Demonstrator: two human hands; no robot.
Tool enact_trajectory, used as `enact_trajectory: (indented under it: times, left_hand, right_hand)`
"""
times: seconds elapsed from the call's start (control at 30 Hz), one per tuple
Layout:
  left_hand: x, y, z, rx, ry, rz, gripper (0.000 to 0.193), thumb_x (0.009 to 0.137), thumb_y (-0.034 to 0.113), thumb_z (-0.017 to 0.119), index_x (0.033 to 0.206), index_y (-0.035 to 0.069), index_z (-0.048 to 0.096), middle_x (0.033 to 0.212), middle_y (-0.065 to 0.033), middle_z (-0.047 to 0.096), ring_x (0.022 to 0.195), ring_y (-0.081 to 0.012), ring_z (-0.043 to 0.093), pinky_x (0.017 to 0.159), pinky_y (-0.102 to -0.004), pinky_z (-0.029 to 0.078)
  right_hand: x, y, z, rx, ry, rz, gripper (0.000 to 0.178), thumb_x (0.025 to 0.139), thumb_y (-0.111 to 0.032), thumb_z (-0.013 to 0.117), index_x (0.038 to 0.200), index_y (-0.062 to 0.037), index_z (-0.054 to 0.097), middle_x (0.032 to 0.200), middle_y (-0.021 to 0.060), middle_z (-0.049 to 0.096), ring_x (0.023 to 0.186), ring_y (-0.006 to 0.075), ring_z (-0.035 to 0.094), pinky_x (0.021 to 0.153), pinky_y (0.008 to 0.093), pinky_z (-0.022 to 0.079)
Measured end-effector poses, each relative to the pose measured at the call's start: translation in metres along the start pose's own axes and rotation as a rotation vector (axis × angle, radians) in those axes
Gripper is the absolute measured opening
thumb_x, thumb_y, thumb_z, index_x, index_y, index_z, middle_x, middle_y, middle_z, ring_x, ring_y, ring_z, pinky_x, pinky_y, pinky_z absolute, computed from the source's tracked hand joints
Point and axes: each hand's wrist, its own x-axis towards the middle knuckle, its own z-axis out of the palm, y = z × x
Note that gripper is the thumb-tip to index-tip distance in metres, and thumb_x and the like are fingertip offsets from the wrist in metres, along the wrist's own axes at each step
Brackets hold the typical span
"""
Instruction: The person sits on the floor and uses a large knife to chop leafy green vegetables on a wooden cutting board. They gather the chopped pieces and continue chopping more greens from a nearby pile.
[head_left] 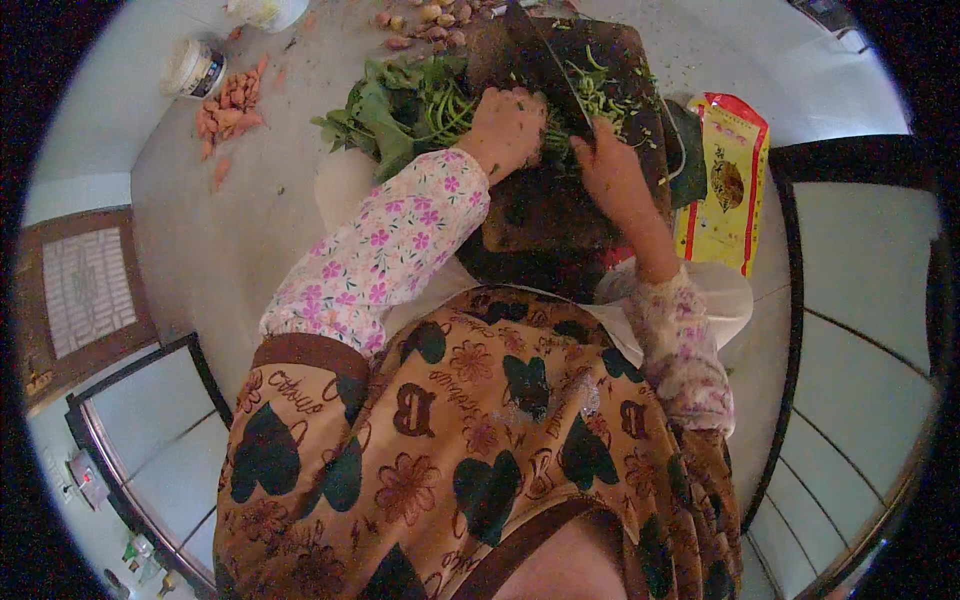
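Observation:
My left hand (pixel 508 130) is closed over a bunch of leafy greens (pixel 390 115), pressing the stems onto a dark chopping board (pixel 520 225). The leaves spread off the board's left side. My right hand (pixel 618 180) grips a kitchen knife (pixel 553 68), its handle mostly hidden in the fist. The long dark blade points away from me, angled a little left, just right of my left hand. Chopped green pieces (pixel 600 98) lie on the board to the right of the blade. My left fingertips are partly hidden among the stems.
Beside the board on the right lies a yellow and red packet (pixel 728 180). Orange-pink root pieces (pixel 232 108) are scattered at the far left near a white bucket (pixel 192 70). Small round potatoes or onions (pixel 432 18) lie beyond the board. Dark-framed panels (pixel 860 300) stand at the right.

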Motion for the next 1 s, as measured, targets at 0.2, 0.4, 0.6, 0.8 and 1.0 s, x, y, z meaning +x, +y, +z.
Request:
enact_trajectory:
  times: [0.2, 0.4, 0.6, 0.8, 1.0]
  left_hand:
    - [0.002, 0.011, -0.032, 0.045, -0.169, 0.049, 0.043, 0.077, 0.015, 0.061, 0.115, -0.003, 0.053, 0.104, -0.0113, 0.055, 0.096, -0.024, 0.053, 0.073, -0.0364, 0.038]
    - [0.003, -0.002, -0.011, 0.054, 0.019, 0.026, 0.042, 0.069, 0.024, 0.064, 0.104, 0.006, 0.05, 0.085, -0.0101, 0.059, 0.082, -0.0268, 0.06, 0.069, -0.0383, 0.048]
    - [0.021, 0.012, -0.048, -0.228, -0.391, -0.09, 0.041, 0.08, 0.02, 0.061, 0.118, 0.004, 0.055, 0.124, -0.0111, 0.05, 0.11, -0.03, 0.049, 0.083, -0.0405, 0.04]
    - [0.017, 0.009, -0.02, -0.155, -0.374, -0.145, 0.046, 0.078, 0.02, 0.06, 0.122, 0.008, 0.051, 0.108, -0.0068, 0.059, 0.103, -0.0276, 0.054, 0.077, -0.0414, 0.043]
    - [0.015, 0.006, -0.006, -0.147, -0.115, -0.053, 0.036, 0.078, 0.017, 0.061, 0.107, -0.002, 0.049, 0.095, -0.0139, 0.06, 0.097, -0.0289, 0.055, 0.069, -0.0414, 0.043]
  right_hand:
    - [-0.011, -0.034, -0.022, 0.224, 0.211, 0.053, 0.034, 0.089, -0.03, 0.052, 0.109, -0.0048, 0.044, 0.081, 0.0272, 0.061, 0.075, 0.0465, 0.059, 0.064, 0.0522, 0.047]
    - [0.002, -0.022, -0.025, 0.05, -0.079, 0.133, 0.029, 0.09, -0.025, 0.053, 0.108, -0.003, 0.047, 0.085, 0.0223, 0.061, 0.081, 0.0425, 0.059, 0.068, 0.0461, 0.046]
    - [-0.035, 0.006, 0.002, -0.018, 0.069, 0.053, 0.035, 0.09, -0.026, 0.053, 0.112, -0.0015, 0.042, 0.086, 0.0268, 0.061, 0.078, 0.0459, 0.058, 0.063, 0.0513, 0.046]
    - [-0.054, -0.03, -0.032, 0.235, 0.149, 0.228, 0.036, 0.089, -0.027, 0.053, 0.113, -0.0021, 0.042, 0.085, 0.0298, 0.059, 0.078, 0.0481, 0.057, 0.063, 0.0523, 0.047]
    - [-0.043, 0.005, 0.006, -0.044, 0.157, 0.065, 0.026, 0.091, -0.02, 0.053, 0.109, -0.0036, 0.044, 0.07, 0.0081, 0.056, 0.053, 0.0149, 0.052, 0.045, 0.0284, 0.042]
